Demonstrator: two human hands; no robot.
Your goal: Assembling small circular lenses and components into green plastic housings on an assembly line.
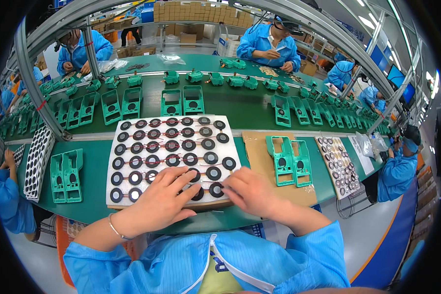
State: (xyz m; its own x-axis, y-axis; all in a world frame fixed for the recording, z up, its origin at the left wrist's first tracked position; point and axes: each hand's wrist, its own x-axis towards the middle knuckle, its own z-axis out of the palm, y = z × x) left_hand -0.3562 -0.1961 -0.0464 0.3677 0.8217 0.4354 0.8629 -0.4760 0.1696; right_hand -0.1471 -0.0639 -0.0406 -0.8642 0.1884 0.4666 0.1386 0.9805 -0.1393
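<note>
A white foam tray [111,169] holds rows of small round black speakers [171,145], several with thin red wires, right before me. My left hand [169,193] lies over its near middle part with fingers apart, covering some of the speakers. At the tray's near right corner, my right hand [252,191] has its fingers bent together against the edge of a speaker [216,189], which sits in the foam. The fingertips partly hide that grip. Right of the tray, two green plastic housings [281,159] lie on a sheet of brown cardboard [252,144].
Two more green housings [66,176] lie at left, beside another tray of round parts [38,161]. A further tray [337,164] lies at right. Beyond a metal rail, green housings line a conveyor [149,105]. Co-workers in blue [269,46] sit across and at both sides.
</note>
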